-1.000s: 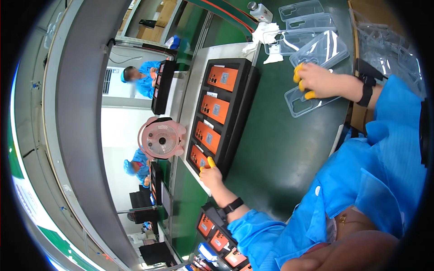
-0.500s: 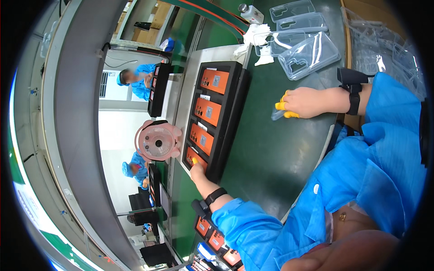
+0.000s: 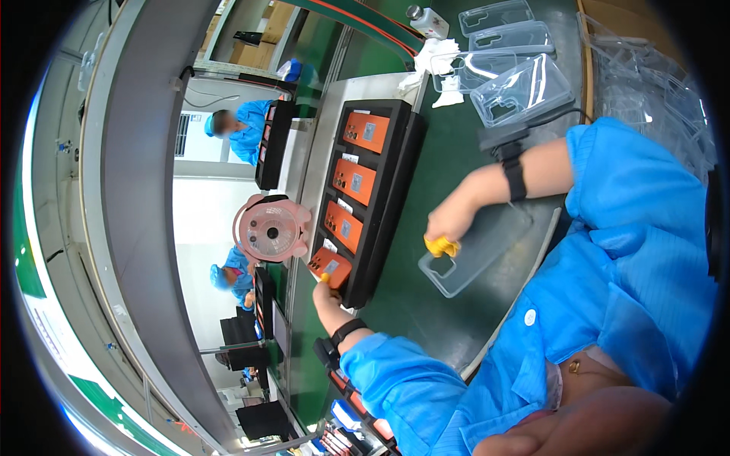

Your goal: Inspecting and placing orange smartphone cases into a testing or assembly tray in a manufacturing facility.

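Observation:
My left hand, a yellow finger cot on one finger, is closed on the near end of an orange phone. That phone sits askew in the last slot of a black foam tray. More orange phones with dark round camera spots and a pale square label lie in the tray's other slots. Over the green work mat, my right hand, slightly blurred, pinches a clear phone case in its yellow-covered fingertips. The case has a cutout at one end and lies flat or just above the mat; I cannot tell which.
Clear plastic cases, white tissue and a white bottle are at the top. A box of clear cases stands upper right. A pink fan is beside the tray. Two co-workers sit farther off.
My right hand has moved left and down, and the clear case now shows at full length. The orange phone under my left hand has tilted out of line with its slot.

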### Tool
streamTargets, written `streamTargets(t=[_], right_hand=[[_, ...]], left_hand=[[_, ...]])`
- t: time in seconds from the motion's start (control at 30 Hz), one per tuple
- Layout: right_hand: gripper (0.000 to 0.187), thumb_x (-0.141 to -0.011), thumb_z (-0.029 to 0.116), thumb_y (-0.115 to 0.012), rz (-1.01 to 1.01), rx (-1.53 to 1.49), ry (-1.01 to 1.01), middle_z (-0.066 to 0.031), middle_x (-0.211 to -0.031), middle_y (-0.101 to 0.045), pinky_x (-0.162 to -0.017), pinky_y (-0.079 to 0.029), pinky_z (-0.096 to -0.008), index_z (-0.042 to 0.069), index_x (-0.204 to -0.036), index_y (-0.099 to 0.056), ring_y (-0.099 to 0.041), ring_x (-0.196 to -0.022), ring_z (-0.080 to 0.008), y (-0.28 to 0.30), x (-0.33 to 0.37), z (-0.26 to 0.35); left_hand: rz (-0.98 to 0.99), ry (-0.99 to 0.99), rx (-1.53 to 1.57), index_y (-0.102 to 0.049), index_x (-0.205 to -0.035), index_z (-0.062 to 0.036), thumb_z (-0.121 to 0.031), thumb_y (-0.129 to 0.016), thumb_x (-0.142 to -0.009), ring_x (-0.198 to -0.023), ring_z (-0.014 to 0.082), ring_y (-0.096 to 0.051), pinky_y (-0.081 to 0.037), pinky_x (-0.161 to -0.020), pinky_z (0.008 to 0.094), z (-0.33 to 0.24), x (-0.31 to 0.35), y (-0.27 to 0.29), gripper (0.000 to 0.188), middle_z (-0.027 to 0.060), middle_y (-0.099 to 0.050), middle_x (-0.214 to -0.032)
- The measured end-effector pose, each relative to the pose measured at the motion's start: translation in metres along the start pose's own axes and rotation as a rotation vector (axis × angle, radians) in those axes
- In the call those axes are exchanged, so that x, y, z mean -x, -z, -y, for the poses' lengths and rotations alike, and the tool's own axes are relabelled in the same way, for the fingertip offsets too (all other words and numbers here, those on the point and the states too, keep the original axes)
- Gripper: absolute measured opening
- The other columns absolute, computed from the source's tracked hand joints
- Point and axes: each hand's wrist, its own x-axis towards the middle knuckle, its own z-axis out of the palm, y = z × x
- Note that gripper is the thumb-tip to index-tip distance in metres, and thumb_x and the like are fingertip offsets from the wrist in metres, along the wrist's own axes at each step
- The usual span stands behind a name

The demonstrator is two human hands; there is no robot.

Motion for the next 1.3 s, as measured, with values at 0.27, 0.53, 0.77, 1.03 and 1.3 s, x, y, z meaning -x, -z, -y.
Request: streamTargets(t=[0.27,0.53,0.77,1.03,1.3], right_hand=[[0.059,-0.072,0.029,-0.061,-0.454,-0.123,-0.134,-0.0165,-0.103,-0.044,-0.083,-0.036,-0.0328,-0.002,-0.113,-0.034,-0.043,-0.098,-0.028,-0.018,0.016,0.032],[0.022,-0.074,0.015,-0.053,-0.829,-0.269,-0.228,-0.0183,-0.076,-0.056,-0.06,-0.043,-0.0339,-0.003,-0.086,-0.05,-0.055,-0.073,-0.0304,-0.031,0.008,0.072],[0.018,-0.058,0.019,-0.064,-0.263,0.477,-0.231,-0.0124,-0.08,-0.049,-0.056,-0.044,-0.0343,0.004,-0.065,-0.058,-0.052,-0.071,-0.0255,-0.051,0.06,0.09],[0.092,-0.048,0.041,-0.072,-0.25,0.615,-0.391,-0.0185,-0.106,-0.042,-0.088,-0.026,-0.0452,0.0,-0.12,-0.03,-0.037,-0.103,-0.0317,-0.056,0.068,0.056],[0.088,-0.044,0.045,-0.072,-0.578,0.583,-0.225,-0.017,-0.096,-0.044,-0.093,-0.018,-0.0471,0.001,-0.113,-0.039,-0.04,-0.098,-0.0295,-0.055,0.05,0.067]], left_hand=[[0.24,-0.444,0.535,-0.048,-0.098,-0.001,-0.014,-0.045,-0.082,-0.08,0.0163,-0.055,-0.047,-0.067,0.0282,0.048,0.188,-0.035,0.02,0.0077,-0.054,-0.093],[0.638,-0.946,-0.333,-0.015,-0.125,0.0016,-0.03,-0.079,-0.047,-0.114,0.0254,-0.026,-0.022,-0.095,0.034,0.125,0.205,-0.064,0.105,0.0134,-0.029,-0.12],[0.736,-0.938,-0.541,-0.017,-0.125,-0.0028,-0.005,-0.077,-0.046,-0.103,0.0229,-0.042,-0.034,-0.089,0.0328,0.119,0.223,-0.082,0.099,0.0123,-0.04,-0.114],[0.579,-0.893,-0.173,-0.015,-0.127,-0.0024,-0.009,-0.077,-0.048,-0.108,0.0223,-0.038,-0.03,-0.092,0.0316,0.137,0.247,-0.08,0.1,0.0131,-0.037,-0.116],[0.549,-0.739,0.261,-0.015,-0.125,0.0013,-0.031,-0.067,-0.067,-0.111,0.02,-0.035,-0.027,-0.091,0.0317,0.138,0.263,-0.065,0.084,0.0119,-0.033,-0.121]])
